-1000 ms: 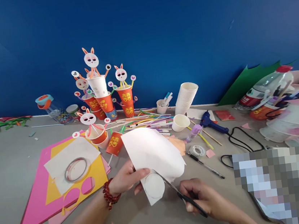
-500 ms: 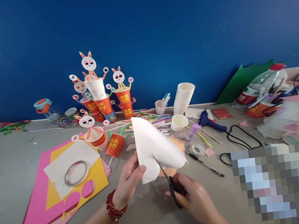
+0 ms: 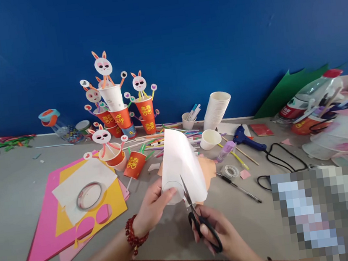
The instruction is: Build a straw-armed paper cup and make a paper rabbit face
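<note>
In the head view, a curled sheet of white paper (image 3: 177, 159) stands up in the middle of the desk. A round outline shows near its lower left corner. My left hand (image 3: 154, 202) pinches that corner, thumb on the front over the circle. My right hand (image 3: 218, 231) has its fingers through the handles of black-handled scissors (image 3: 198, 218). Their blades point up and away, slightly parted, at the paper beside the circle's right edge. Behind the white sheet lies an orange-tan piece of paper (image 3: 208, 167).
Rabbit-faced paper cups (image 3: 121, 118) stand at the back left. Pink and yellow sheets with a tape roll (image 3: 89, 196) lie left. Right are a cup stack (image 3: 216, 110), a glue stick (image 3: 225, 151), a pen (image 3: 241, 190), clear tape (image 3: 230, 171) and a blue glue gun (image 3: 246, 138) with its cord.
The scissors have opened wider, and my right hand has turned and shifted slightly. The white sheet has swung and curled narrower, its right corner drawn in. My left hand still pinches it.
</note>
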The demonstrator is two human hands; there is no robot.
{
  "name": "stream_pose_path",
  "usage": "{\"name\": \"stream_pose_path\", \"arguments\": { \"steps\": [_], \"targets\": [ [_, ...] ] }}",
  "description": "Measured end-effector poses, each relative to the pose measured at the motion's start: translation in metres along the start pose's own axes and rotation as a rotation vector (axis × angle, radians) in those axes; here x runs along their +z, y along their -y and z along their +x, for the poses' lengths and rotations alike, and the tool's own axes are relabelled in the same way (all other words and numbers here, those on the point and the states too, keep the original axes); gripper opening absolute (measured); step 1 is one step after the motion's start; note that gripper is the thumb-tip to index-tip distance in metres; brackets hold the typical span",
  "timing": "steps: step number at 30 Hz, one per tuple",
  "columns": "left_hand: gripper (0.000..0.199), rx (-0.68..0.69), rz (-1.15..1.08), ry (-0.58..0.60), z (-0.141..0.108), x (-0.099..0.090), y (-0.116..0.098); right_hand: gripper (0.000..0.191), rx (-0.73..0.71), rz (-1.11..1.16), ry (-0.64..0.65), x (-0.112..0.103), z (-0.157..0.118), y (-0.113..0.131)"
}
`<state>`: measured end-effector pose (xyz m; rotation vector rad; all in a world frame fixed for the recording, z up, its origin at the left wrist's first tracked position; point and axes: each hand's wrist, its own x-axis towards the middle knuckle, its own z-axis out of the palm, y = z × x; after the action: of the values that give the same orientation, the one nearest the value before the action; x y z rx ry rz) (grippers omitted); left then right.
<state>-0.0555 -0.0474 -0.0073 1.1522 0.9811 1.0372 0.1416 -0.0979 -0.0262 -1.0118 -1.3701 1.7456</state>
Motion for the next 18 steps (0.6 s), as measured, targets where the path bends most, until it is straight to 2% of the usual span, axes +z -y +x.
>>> {"name": "stream_pose_path", "arguments": {
  "steps": [7, 12, 18],
  "targets": [
    [0.023, -0.043, 0.054, 0.047, -0.002, 0.002, -0.008, 0.058, 0.067, 0.046, 0.022, -0.003, -0.001, 0.004],
    [0.022, -0.059, 0.087, 0.082, -0.001, -0.001, -0.012, 0.058, 0.094, 0.088, 0.093, -0.007, -0.001, 0.003],
    [0.023, -0.061, 0.079, 0.127, 0.000, -0.001, -0.011, 0.057, 0.095, 0.065, 0.037, -0.008, -0.001, -0.002]
  ]
}}
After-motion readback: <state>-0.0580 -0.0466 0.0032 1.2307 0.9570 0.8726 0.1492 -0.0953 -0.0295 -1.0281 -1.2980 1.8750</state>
